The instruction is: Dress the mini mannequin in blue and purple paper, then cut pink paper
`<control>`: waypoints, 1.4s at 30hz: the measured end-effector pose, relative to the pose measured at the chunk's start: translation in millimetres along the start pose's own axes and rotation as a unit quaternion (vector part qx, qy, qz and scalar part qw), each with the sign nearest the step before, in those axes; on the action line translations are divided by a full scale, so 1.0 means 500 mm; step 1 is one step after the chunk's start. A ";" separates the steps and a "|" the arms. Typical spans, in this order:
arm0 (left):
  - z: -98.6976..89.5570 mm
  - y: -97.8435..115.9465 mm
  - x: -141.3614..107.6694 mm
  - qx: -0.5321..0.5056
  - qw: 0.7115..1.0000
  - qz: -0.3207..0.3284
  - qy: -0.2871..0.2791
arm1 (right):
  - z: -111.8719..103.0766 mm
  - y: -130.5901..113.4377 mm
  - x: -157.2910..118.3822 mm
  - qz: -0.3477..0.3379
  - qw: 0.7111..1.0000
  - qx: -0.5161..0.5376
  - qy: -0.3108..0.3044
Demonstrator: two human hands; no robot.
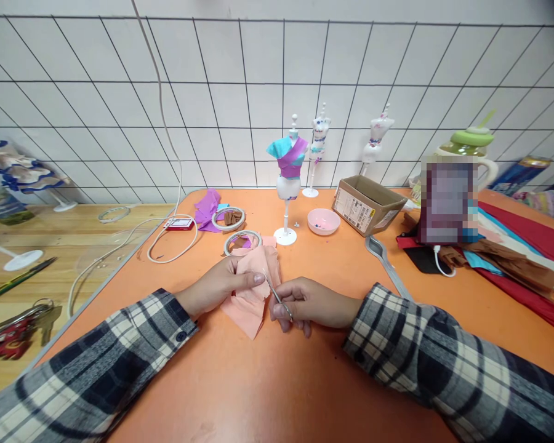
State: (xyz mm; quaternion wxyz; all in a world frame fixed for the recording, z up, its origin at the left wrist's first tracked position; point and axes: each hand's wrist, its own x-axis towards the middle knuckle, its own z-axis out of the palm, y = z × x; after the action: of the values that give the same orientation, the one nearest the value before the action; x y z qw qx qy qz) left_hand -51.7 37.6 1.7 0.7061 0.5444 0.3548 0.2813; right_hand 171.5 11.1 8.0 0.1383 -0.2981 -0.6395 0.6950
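Note:
Pinched between the thumb and fingers of my left hand (228,284) is a piece of peach crepe paper (248,307), its lower corner hanging over the orange table. My right hand (305,303) holds small metal scissors (277,294), fingers through the handles, blades pointing up and left against the paper's right side. Behind the paper lie two tape rolls (228,218). A small white mannequin (289,187) wrapped in teal and purple paper stands upright beyond my hands.
A pink bowl (324,221), a cardboard box (368,203) and two more mannequins stand at the back. To the right are a phone (447,200), a bottle (471,141) and coloured paper. A white cable (160,98) loops at left near keys (39,317).

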 end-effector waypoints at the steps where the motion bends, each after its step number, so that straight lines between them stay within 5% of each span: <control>1: 0.001 0.000 0.000 0.000 1.000 0.000 0.000 | 0.000 0.000 0.000 0.000 1.000 0.001 0.000; 42: 0.001 0.002 0.001 -0.002 1.000 -0.007 0.008 | -0.002 0.012 0.004 0.000 1.000 0.003 -0.001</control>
State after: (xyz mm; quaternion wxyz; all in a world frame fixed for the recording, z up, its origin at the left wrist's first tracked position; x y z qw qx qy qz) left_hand -51.0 37.7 2.5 0.7064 0.5377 0.3641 0.2816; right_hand 171.6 12.0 1.8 0.1387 -0.2971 -0.6379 0.6968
